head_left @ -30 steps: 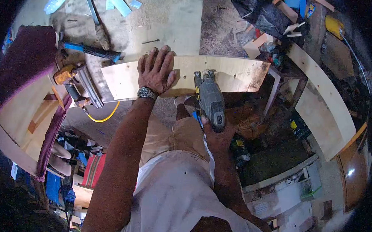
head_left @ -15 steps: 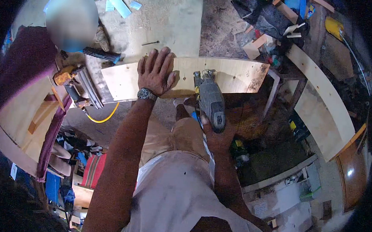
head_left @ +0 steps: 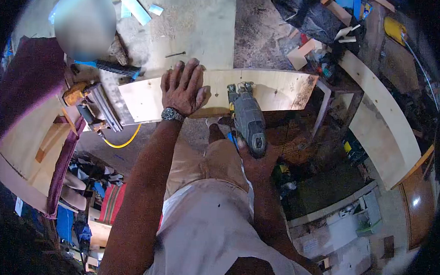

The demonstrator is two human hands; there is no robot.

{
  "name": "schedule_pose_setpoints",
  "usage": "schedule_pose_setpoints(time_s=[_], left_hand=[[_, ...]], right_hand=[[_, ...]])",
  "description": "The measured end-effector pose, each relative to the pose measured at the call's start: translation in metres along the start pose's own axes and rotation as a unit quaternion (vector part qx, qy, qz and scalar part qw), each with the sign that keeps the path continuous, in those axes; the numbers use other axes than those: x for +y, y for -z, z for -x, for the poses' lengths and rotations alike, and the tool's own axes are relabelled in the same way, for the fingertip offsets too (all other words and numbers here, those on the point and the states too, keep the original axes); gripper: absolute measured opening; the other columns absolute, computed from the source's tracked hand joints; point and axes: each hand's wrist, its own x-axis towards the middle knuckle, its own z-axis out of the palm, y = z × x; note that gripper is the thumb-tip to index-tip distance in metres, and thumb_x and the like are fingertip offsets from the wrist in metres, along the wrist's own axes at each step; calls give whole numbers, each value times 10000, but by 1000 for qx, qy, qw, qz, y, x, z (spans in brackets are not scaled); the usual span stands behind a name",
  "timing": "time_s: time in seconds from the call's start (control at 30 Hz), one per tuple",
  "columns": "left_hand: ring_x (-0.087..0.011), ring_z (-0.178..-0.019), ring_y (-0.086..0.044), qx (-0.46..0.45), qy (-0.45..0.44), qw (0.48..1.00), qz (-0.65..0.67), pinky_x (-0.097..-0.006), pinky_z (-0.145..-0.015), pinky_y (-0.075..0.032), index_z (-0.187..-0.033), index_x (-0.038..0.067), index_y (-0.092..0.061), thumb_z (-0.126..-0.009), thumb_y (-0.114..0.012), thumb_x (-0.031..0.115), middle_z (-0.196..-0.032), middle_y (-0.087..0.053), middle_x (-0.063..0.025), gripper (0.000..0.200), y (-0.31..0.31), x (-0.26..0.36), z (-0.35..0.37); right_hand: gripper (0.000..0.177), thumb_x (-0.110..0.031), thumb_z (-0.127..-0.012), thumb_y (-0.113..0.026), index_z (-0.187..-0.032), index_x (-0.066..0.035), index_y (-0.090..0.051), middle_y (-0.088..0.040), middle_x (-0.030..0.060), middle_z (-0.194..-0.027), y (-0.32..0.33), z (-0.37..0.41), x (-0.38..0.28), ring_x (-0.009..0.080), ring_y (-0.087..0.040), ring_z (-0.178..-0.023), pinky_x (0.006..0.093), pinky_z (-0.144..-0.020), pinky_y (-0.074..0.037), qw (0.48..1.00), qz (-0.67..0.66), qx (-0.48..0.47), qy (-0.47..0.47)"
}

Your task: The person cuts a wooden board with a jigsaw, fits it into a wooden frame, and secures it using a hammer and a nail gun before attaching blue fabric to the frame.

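Observation:
My left hand (head_left: 184, 89) lies flat with fingers stretched over a pale wooden board (head_left: 281, 91), pressing near its left-middle part. The board has a slightly curved edge and rests along the front of the worktable, its right part reaching past the light sheet. In my right hand (head_left: 259, 164) is a grey jigsaw (head_left: 250, 119), gripped at its rear end; some of the fingers are hidden under the body. The jigsaw's front end sits over the board, right of my left hand. Whether the blade is in the wood cannot be seen.
A nail gun (head_left: 101, 107) with a yellow hose (head_left: 124, 144) lies at left, near a black-and-blue handled tool (head_left: 117, 68). A nail or screw (head_left: 175, 54) lies on the light sheet (head_left: 200, 23). Another person is at upper left. Curved wooden panels (head_left: 378, 105) stand at right.
The view has shifted slightly. Both hands, the board and the jigsaw keep nearly the same places relative to each other.

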Motion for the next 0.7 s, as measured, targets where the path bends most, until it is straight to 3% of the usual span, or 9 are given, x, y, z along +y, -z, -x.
schedule_pose_setpoints(time_s=[0.1, 0.2, 0.6, 0.7], left_hand=[[-275, -1388, -335, -2, -1, 1000, 2, -514, -1133, -177, -1399, 241, -492, -878, -517, 462, -1517, -386, 8, 567, 2, 1, -1], [-272, -1395, -324, 7, -8, 1000, 5, -512, -1133, -178, -1401, 241, -490, -880, -517, 459, -1521, -381, 3, 565, 1, -1, -1], [-284, -1395, -323, 11, -10, 1000, 4, -504, -1146, -152, -1383, 221, -510, -878, -515, 452, -1515, -393, -18, 555, -1, 0, -1], [-269, -1391, -329, 12, -10, 1000, -2, -503, -1137, -172, -1391, 221, -510, -880, -520, 465, -1512, -396, -4, 566, -1, -2, 0]], right_hand=[[423, -382, -725, -825, -828, -19, -635, -651, 120, -696, 3, 1, 0, 278, -630, -604, 409, -606, -493, 998, 58, -14, -11], [435, -387, -724, -828, -832, -13, -635, -650, 118, -696, 2, -3, -3, 270, -634, -616, 407, -619, -495, 999, -29, -20, -29], [446, -405, -716, -832, -810, -21, -627, -626, 122, -663, -2, -2, 11, 277, -603, -580, 407, -602, -482, 989, -83, -71, -101], [448, -411, -709, -831, -805, -26, -623, -613, 122, -647, -5, -1, 18, 301, -591, -570, 418, -592, -473, 993, -76, -59, -66]])
